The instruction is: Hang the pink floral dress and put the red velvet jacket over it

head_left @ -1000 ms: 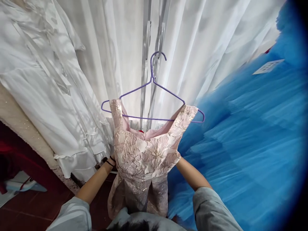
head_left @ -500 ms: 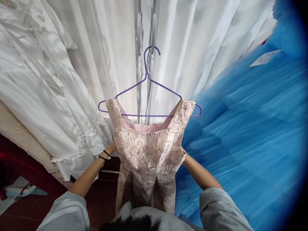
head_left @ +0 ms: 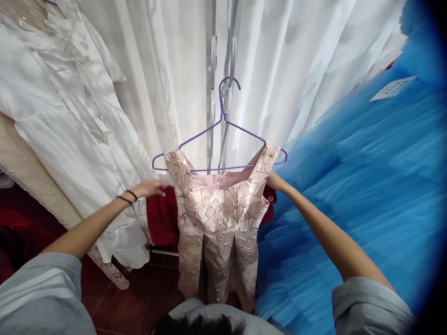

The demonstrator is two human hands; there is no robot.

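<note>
A pale pink dress with raised floral brocade and gold threads hangs by its wide straps on a purple hanger. Behind its bodice a red cloth shows at both sides. My left hand, beside the strap on the left, has its fingers closed at the cloth's upper edge. At the opposite strap, my right hand is partly hidden behind the dress, and the cloth hangs just below it. The fingertips of my right hand are out of sight.
White garments hang on the left, beside a beige sparkly one. A large blue tulle gown fills the right side. White curtains and a grey metal stand are behind the hanger. Dark red tiles lie below.
Both hands have risen from beside the bodice's lower part to strap height. The red cloth has come into sight behind the dress. The view has shifted slightly.
</note>
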